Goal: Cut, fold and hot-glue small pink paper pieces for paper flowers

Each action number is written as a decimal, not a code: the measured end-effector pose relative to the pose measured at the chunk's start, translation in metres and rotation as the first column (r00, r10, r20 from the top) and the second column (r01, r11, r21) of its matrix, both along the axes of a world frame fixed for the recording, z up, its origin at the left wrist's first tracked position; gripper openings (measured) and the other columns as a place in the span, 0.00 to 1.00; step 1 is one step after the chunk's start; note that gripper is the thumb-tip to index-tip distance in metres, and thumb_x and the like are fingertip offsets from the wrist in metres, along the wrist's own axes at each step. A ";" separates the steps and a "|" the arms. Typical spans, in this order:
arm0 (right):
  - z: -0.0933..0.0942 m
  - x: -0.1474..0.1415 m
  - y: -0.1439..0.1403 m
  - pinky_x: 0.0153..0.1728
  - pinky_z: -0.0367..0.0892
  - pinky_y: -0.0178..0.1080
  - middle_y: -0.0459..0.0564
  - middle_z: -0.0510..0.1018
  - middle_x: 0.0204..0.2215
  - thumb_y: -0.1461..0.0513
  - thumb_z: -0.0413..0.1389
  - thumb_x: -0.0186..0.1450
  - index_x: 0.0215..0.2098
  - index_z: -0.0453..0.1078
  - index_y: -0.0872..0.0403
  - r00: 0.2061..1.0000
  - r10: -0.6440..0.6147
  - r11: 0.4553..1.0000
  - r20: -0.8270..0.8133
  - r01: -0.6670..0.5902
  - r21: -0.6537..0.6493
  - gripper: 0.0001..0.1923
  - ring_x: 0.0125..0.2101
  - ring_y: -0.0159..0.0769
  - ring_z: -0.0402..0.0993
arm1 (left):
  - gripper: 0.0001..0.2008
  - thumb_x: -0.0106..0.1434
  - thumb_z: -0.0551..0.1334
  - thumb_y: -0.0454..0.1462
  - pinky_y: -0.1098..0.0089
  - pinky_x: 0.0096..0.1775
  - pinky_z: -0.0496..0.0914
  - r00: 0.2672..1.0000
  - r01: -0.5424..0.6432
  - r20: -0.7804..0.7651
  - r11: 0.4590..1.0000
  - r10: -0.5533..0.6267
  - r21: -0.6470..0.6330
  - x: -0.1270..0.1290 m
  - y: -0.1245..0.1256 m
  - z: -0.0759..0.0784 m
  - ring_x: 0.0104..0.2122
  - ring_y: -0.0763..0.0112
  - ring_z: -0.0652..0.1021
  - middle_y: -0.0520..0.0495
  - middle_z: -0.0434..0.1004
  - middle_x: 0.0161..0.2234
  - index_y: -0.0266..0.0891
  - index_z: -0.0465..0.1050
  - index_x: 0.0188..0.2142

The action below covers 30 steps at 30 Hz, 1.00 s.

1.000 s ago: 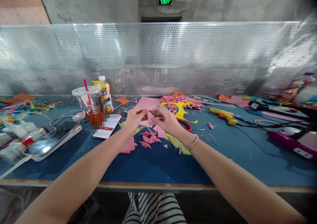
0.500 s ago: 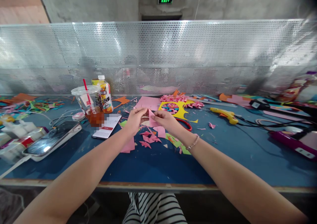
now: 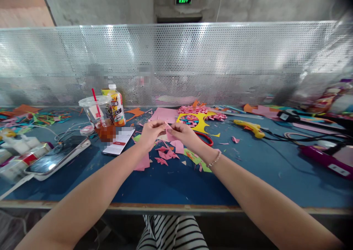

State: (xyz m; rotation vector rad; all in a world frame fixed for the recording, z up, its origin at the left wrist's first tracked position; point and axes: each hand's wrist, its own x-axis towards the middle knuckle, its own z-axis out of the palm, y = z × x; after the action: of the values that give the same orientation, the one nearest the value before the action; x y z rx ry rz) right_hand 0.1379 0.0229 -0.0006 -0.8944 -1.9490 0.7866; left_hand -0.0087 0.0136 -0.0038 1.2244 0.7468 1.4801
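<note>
My left hand (image 3: 150, 133) and my right hand (image 3: 185, 133) meet above the blue table (image 3: 171, 185), both pinching a small folded pink paper piece (image 3: 168, 133) held between them. Just under the hands lie several pink paper scraps (image 3: 167, 155) and green offcuts (image 3: 196, 158). A pink sheet (image 3: 164, 115) lies flat behind the hands. Red-handled scissors (image 3: 206, 138) show partly past my right wrist, which wears a bead bracelet.
A plastic cup with a red straw (image 3: 97, 118) and a juice bottle (image 3: 116, 105) stand at the left, beside a phone (image 3: 56, 158) and a card (image 3: 119, 141). A yellow cutout with pink paper flowers (image 3: 199, 118), a yellow glue gun (image 3: 249, 127) and cables lie to the right. Perforated metal screen behind.
The hands stay together on the pink piece; the fingers have shifted slightly, turning the paper. The view has tilted a little.
</note>
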 end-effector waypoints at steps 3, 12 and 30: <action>0.001 0.000 -0.001 0.21 0.51 0.32 0.41 0.58 0.18 0.54 0.50 0.58 0.21 0.59 0.55 1.000 -0.005 1.000 0.014 0.005 0.019 0.15 0.20 0.26 0.53 | 0.07 0.45 0.66 0.35 0.68 0.36 0.69 1.000 -0.004 0.001 1.000 0.004 -0.011 0.000 0.000 0.000 0.29 0.74 0.73 0.50 0.73 0.26 0.35 0.74 0.26; 0.001 0.002 0.000 0.23 0.57 0.32 0.44 0.66 0.21 0.54 0.52 0.57 0.25 0.64 0.56 0.996 -0.070 0.994 0.052 0.065 0.089 0.12 0.22 0.27 0.60 | 0.08 0.46 0.66 0.37 0.68 0.36 0.69 0.998 -0.026 -0.049 1.000 0.026 0.005 0.000 0.004 -0.005 0.28 0.75 0.73 0.49 0.74 0.27 0.35 0.75 0.28; 0.005 0.005 -0.001 0.30 0.65 0.35 0.48 0.74 0.26 0.64 0.54 0.55 0.28 0.69 0.55 0.985 -0.143 0.963 -0.097 0.161 0.217 0.03 0.29 0.32 0.70 | 0.11 0.50 0.63 0.40 0.68 0.34 0.68 0.927 -0.038 -0.361 0.981 0.105 0.189 0.002 0.001 -0.007 0.28 0.71 0.73 0.46 0.76 0.28 0.34 0.76 0.31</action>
State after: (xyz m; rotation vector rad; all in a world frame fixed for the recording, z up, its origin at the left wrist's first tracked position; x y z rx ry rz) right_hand 0.1430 0.0224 0.0048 -0.8502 -1.8308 0.4947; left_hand -0.0065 0.0145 -0.0103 1.6593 0.9308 1.4143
